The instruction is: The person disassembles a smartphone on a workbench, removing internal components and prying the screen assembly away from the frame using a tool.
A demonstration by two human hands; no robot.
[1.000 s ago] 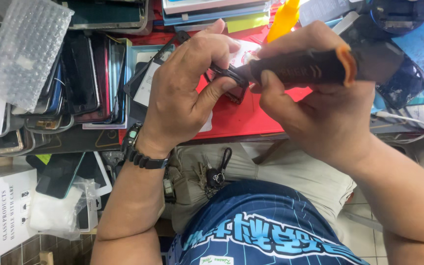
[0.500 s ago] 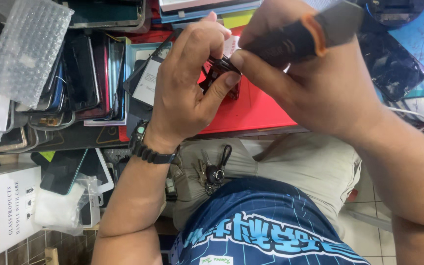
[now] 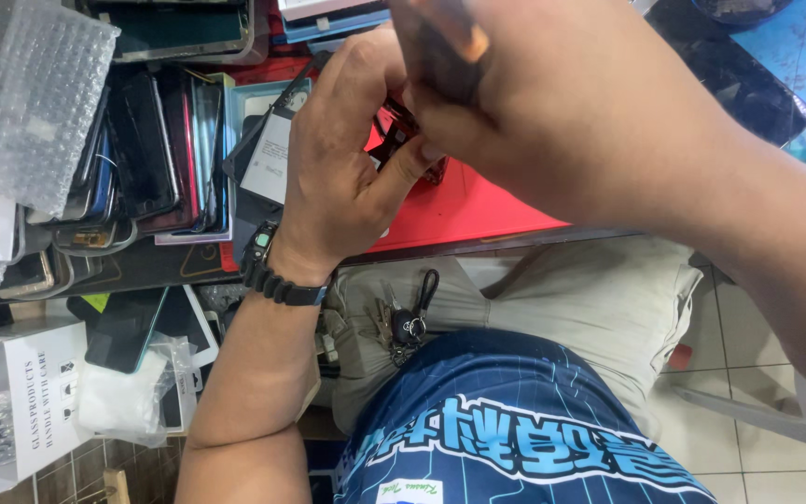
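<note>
Upper centre of frame, small dark part [image 3: 401, 140] sits pinched betw. left hand [image 3: 347, 177] fingers, right hand [image 3: 552, 112] gripping dark orange-tipped tool [image 3: 445, 51] directly above it.

small dark part [image 3: 403, 140] mostly hidden, tool [image 3: 445, 47] blurred

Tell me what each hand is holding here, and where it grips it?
The left hand pinches a small dark part at its edge between thumb and fingers. The right hand grips a dark, orange-tipped tool around its handle.
</note>
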